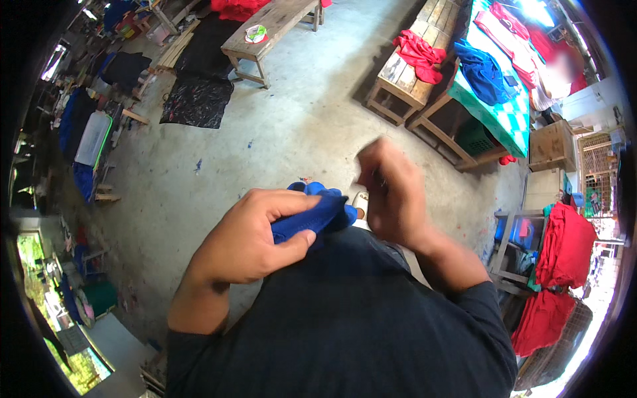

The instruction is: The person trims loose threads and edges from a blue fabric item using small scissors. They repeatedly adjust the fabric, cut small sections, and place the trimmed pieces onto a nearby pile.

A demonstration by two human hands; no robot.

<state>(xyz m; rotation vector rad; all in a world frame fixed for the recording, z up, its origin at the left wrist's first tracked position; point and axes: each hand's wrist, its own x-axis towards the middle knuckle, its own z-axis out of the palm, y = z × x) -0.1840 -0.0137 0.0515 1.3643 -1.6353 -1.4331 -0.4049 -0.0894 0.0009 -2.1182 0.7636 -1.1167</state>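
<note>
A dark blue piece of cloth (308,222) is bunched in front of my body. My left hand (245,232) grips it between thumb and fingers, and folds of the fabric stick out past the fingertips. To the right of the cloth, and apart from it, my right hand (397,196) is raised. Its fingers are curled in and slightly blurred; what they hold, if anything, is too small to make out.
A wooden bench (265,36) stands ahead on the concrete floor (285,119), near black plastic sheeting (196,99). At the far right, a low wooden bench (398,73) and a table (511,126) carry red and blue clothes. Red garments (564,245) hang at the right.
</note>
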